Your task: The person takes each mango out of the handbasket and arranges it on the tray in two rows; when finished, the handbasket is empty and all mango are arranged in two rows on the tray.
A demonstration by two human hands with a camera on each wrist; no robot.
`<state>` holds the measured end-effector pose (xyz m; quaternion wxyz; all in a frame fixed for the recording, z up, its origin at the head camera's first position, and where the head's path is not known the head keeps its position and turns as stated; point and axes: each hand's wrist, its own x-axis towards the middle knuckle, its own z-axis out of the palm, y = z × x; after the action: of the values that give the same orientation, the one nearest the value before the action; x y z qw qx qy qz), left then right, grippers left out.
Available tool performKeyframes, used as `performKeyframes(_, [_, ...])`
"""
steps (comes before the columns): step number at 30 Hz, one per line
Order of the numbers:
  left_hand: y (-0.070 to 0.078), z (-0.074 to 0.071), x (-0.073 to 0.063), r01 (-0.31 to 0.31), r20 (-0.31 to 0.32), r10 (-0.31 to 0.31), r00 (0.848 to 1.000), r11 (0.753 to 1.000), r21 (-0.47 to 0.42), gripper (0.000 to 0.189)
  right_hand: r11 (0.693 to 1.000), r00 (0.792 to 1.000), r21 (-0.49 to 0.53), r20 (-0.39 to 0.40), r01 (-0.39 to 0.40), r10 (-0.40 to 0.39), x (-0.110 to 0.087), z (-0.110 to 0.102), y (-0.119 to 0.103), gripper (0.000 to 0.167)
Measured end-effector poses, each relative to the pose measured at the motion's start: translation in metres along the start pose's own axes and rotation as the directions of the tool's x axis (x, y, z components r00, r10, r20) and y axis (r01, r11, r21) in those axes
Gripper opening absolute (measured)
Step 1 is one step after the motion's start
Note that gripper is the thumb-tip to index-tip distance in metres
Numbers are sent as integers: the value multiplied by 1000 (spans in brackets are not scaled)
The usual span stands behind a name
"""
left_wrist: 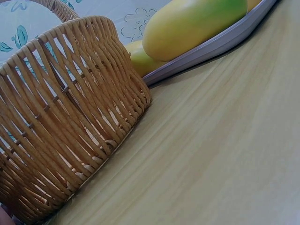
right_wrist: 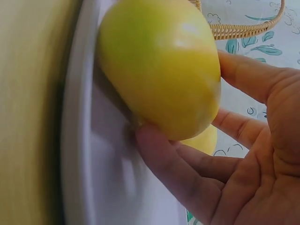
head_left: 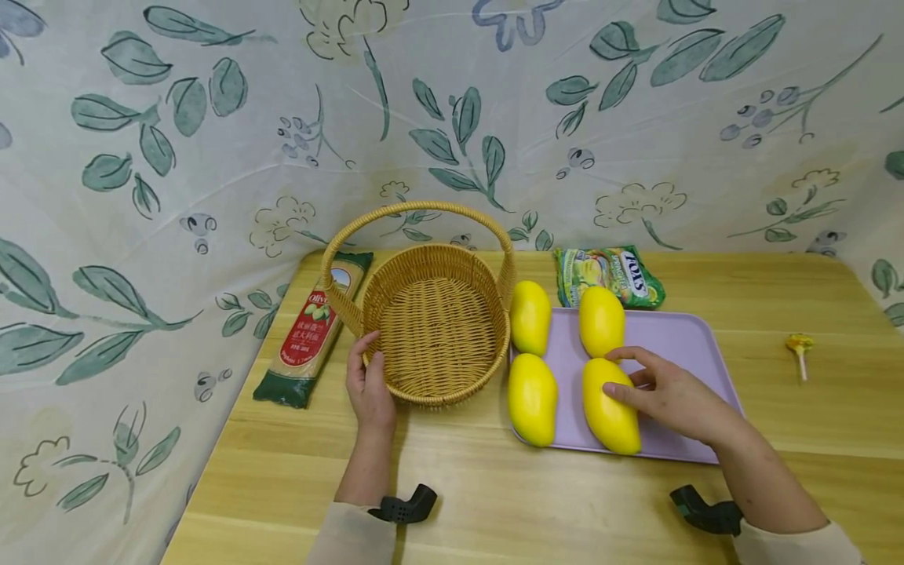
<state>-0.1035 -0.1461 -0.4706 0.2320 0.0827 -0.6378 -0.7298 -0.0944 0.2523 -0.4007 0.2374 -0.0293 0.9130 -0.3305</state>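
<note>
In the head view, my right hand [head_left: 671, 396] grips a yellow mango [head_left: 609, 412] at the front of a lilac tray [head_left: 681, 345]. The right wrist view shows thumb and fingers curled around this mango [right_wrist: 161, 70], with fingertips low on its side near the tray. Three other mangoes stand near it, one of them a yellow mango [head_left: 533, 400] on the tray's left side. My left hand [head_left: 373, 400] holds the left rim of a round wicker basket [head_left: 438, 337] with a tall arched handle. No mango lies inside the basket.
A red-labelled pasta packet [head_left: 311, 329] lies left of the basket. Behind the tray is a green Fox's candy bag [head_left: 639, 278]. A lollipop [head_left: 800, 349] lies on the wooden table [head_left: 494, 502] at right. Floral cloth [head_left: 452, 102] hangs behind.
</note>
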Motion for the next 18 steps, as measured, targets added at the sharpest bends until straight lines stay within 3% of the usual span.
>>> performKeyframes(14, [2, 0, 2, -14, -7, 14, 1000, 1000, 11, 34, 993, 1000, 119, 0, 0, 0, -6, -2, 3, 75])
performKeyframes(18, [4, 0, 2, -7, -14, 7, 1000, 1000, 19, 32, 1000, 997, 28, -77, 8, -6, -11, -4, 5, 77])
